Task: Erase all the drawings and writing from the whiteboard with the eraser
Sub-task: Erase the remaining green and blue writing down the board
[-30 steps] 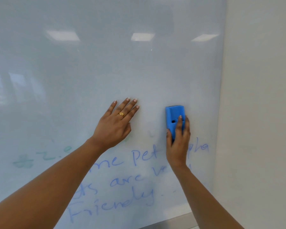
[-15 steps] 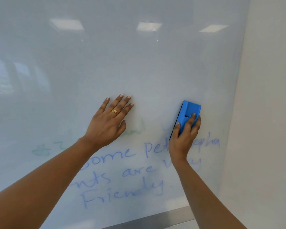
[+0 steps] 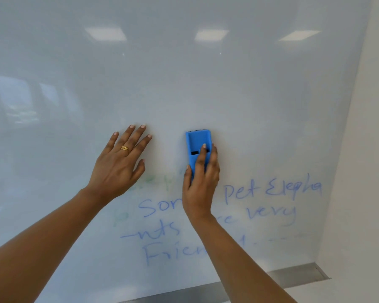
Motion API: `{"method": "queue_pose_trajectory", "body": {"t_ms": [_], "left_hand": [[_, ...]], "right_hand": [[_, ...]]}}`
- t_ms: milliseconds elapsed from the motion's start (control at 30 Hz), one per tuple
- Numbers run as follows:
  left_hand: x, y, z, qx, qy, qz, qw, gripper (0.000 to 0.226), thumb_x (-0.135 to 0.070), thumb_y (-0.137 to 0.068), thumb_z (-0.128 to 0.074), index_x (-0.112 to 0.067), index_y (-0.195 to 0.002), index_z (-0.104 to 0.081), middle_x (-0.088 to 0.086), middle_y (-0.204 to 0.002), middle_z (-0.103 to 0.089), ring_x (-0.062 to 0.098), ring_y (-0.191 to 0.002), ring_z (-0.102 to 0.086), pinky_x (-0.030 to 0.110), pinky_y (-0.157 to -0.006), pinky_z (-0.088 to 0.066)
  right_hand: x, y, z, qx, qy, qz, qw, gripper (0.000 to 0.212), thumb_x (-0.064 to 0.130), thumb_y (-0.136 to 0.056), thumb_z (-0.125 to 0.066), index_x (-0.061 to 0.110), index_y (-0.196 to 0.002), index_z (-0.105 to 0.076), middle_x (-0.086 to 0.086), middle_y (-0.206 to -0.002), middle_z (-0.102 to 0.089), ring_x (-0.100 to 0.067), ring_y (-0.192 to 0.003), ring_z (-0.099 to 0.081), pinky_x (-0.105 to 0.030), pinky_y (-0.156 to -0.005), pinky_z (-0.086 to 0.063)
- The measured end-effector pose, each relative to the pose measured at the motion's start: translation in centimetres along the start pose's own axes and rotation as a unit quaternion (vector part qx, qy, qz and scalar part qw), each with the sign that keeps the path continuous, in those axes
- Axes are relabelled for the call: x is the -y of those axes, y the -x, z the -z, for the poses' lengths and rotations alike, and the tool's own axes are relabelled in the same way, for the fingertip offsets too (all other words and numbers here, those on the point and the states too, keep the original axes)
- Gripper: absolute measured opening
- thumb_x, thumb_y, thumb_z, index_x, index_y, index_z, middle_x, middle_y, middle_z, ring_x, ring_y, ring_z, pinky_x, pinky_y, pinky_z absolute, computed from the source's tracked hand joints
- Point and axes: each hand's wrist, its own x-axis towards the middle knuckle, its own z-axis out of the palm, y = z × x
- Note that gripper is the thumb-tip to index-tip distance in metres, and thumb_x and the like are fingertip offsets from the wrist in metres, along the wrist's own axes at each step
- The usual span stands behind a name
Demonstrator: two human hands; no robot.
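Whiteboard (image 3: 206,88) – blue writing (image 3: 271,191), "pet Elepha", "very", "–nts", "Frien"

Plain off-white wall (image 3: 372,149) at right, evenly lit. Grey metal ledge (image 3: 298,277) runs along bottom, right end near wall. Three rectangular ceiling-light reflections (image 3: 211,35) in row up top — paler window-like reflections (image 3: 15,99) at far left.
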Motion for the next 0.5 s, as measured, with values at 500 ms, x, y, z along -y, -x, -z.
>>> {"method": "queue_pose_trajectory", "body": {"t_ms": [500], "left_hand": [[3.0,3.3,0.4,0.016,0.005,0.026,1.000,0.057,-0.033,-0.091,-0.030,-0.010,-0.143,-0.034,0.007,-0.153,-0.025,0.011,-0.144,-0.004,0.033,-0.116,-0.004]], "right_hand": [[-4.5,-1.8,2.9,0.007,0.039,-0.009,0.999,0.057,0.031,-0.096,-0.034,0.010,-0.147,-0.018,-0.017,-0.151,-0.019,-0.023,-0.135,-0.020,-0.041,-0.108,-0.032]]}}
